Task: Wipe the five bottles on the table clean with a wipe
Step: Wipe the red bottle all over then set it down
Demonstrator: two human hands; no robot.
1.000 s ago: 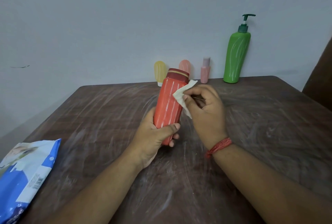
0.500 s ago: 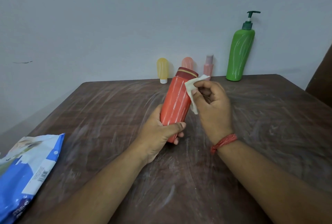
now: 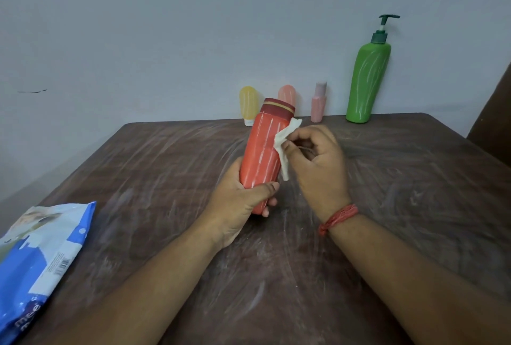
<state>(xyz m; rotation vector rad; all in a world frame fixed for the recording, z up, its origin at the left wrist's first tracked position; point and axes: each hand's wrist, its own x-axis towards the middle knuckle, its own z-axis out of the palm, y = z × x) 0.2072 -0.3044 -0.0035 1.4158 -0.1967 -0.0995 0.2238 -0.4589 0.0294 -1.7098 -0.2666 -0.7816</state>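
Observation:
My left hand (image 3: 243,203) grips the lower part of a red bottle (image 3: 262,148) with white streaks and a dark red cap, held tilted above the table. A white wipe (image 3: 284,145) is pinched in my right hand (image 3: 318,162) and pressed against the bottle's right side. Along the wall at the table's far edge stand a yellow bottle (image 3: 248,104), a pink rounded bottle (image 3: 287,93) partly hidden behind the red one, a small pink bottle (image 3: 318,102) and a tall green pump bottle (image 3: 367,82).
A blue and white pack of wipes (image 3: 38,256) lies at the table's near left edge. The dark wooden table (image 3: 414,192) is smeared with white streaks. A dark brown object (image 3: 495,112) stands beyond the table's right edge.
The wipe has slid a little down the red bottle's right side. Both hands and the bottle stay in about the same place; the view has shifted slightly.

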